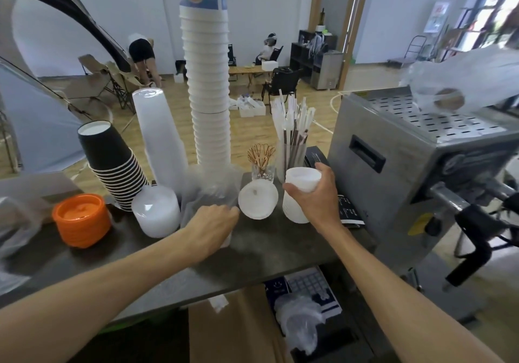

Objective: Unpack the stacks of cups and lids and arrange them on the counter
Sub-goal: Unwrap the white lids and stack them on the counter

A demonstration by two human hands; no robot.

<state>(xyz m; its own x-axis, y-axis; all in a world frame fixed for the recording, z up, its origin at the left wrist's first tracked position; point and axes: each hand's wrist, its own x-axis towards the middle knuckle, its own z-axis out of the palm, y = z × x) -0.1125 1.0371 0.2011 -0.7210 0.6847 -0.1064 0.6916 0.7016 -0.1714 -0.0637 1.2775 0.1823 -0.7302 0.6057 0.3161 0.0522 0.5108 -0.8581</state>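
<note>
My right hand [316, 197] grips an upright stack of white lids [297, 197] standing on the dark counter [252, 253]. My left hand [209, 226] is closed on crumpled clear plastic wrap [209, 191] at the foot of a tall white cup stack [209, 90]. A second white lid stack [257, 199] lies tilted between my hands. Left of them stand a frosted clear cup stack [158, 137], a leaning black cup stack [112, 163], a clear dome lid stack [156, 211] and an orange lid stack [81, 220].
A steel machine [421, 166] fills the right side, with a plastic bag [460, 81] over its top. A glass of straws [292, 137] and a small glass with gold picks [262, 163] stand behind the lids. A cardboard box [236, 331] sits below the counter. People and chairs are far behind.
</note>
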